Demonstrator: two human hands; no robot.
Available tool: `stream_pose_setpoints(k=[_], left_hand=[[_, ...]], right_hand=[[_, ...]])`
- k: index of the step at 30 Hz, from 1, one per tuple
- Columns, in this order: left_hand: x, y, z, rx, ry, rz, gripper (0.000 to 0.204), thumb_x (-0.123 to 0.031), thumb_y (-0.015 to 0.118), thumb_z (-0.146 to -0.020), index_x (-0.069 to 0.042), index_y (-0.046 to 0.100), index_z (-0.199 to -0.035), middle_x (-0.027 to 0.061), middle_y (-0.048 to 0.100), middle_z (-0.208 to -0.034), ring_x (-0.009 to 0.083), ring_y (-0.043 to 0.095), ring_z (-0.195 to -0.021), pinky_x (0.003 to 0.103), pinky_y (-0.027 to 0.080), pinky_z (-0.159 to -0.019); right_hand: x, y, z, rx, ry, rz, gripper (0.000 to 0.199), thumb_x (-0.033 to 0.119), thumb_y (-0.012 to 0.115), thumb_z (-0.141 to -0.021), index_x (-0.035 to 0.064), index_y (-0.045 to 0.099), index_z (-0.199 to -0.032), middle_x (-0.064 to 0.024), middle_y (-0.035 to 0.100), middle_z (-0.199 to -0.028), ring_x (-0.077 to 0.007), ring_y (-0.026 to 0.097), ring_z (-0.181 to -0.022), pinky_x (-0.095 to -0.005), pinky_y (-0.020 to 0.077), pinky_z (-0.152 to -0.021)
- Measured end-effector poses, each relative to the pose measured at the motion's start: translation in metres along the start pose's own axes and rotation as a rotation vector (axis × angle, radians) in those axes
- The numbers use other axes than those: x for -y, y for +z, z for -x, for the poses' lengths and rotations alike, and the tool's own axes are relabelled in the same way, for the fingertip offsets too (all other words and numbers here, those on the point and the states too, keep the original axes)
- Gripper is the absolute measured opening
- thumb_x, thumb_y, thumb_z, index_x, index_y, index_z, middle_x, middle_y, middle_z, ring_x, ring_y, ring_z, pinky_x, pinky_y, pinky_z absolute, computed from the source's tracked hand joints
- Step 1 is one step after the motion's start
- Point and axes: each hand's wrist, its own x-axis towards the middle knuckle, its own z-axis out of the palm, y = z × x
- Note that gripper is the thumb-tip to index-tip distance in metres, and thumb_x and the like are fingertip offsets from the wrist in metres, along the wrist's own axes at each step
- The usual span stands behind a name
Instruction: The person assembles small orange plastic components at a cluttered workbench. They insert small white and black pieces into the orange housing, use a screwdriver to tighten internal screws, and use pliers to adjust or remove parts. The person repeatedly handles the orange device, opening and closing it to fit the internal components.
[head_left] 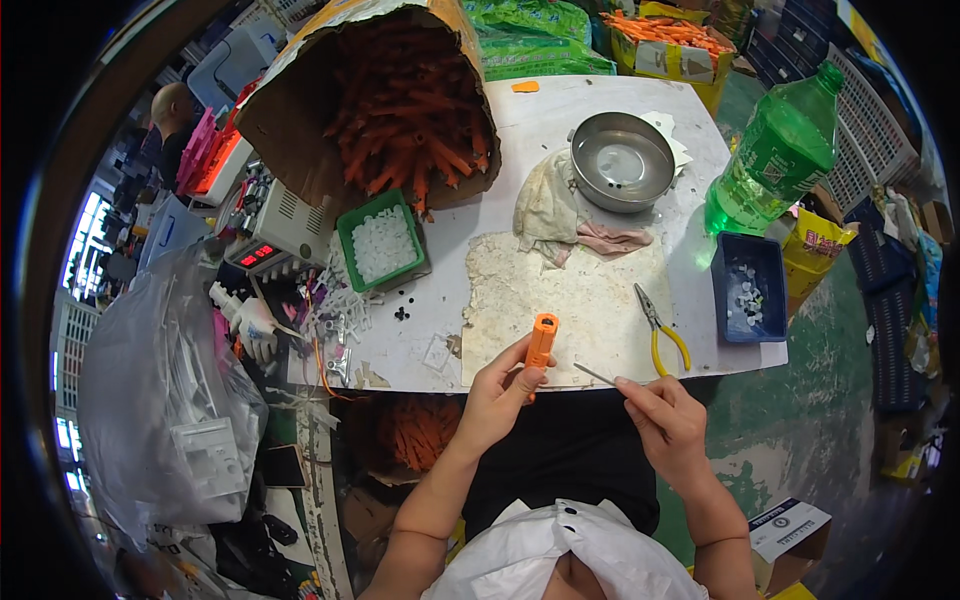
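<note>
My left hand (492,402) is closed around an orange plastic tube-like part (541,343), held upright over the table's front edge with its open end away from me. Between the fingertips of my right hand (672,420) is a thin metal rod (592,373), pointing left toward the orange part but apart from it. Whether the rod belongs to a larger tool is hidden by the fingers. Just beyond my right hand, yellow-handled pliers (664,334) lie with their jaws pointing away. A worn pale board (500,290) lies on the table beneath the orange part.
A large cardboard box (275,118) spills orange parts at the back left. Near it stand a green tray (405,272) of white pieces and several black bits (403,307). A metal bowl (640,202), a cloth (545,215), a green bottle (785,140) and a blue bin (757,327) occupy the right.
</note>
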Motion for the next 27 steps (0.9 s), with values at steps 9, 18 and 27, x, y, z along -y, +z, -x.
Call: stream_pose_setpoints(k=[9, 18, 27], left_hand=[[-0.004, 0.006, 0.001, 0.094, -0.158, 0.136, 0.046, -0.019, 0.062, -0.093, 0.002, 0.048, -0.132, 0.0084, 0.062, -0.111, 0.0099, 0.060, -0.089, 0.025, 0.050, -0.079], [-0.004, 0.007, 0.003, 0.137, -0.127, -0.009, 0.050, -0.020, 0.060, -0.095, 0.001, 0.045, -0.138, 0.0025, 0.063, -0.092, 0.0027, 0.051, -0.066, 0.019, 0.046, -0.057], [-0.003, 0.008, -0.001, 0.173, -0.232, -0.019, 0.047, -0.018, 0.060, -0.094, 0.003, 0.048, -0.134, 0.0073, 0.066, -0.104, 0.0097, 0.060, -0.084, 0.025, 0.051, -0.078]], right_hand=[[0.007, -0.007, -0.007, 0.199, 0.173, -0.088, 0.024, 0.002, 0.064, -0.086, 0.0061, 0.068, -0.109, -0.0092, 0.057, -0.067, -0.0180, 0.054, -0.054, -0.0285, 0.0421, -0.051], [-0.005, -0.012, -0.009, 0.322, 0.453, -0.340, 0.020, 0.006, 0.060, -0.090, 0.0035, 0.068, -0.108, -0.0092, 0.062, -0.071, -0.0147, 0.052, -0.054, -0.0261, 0.0419, -0.054], [-0.015, -0.005, 0.004, 0.106, -0.376, 0.475, 0.042, -0.001, 0.063, -0.073, 0.0101, 0.067, -0.113, -0.0015, 0.040, -0.062, -0.0161, 0.044, -0.047, -0.0297, 0.0368, -0.045]])
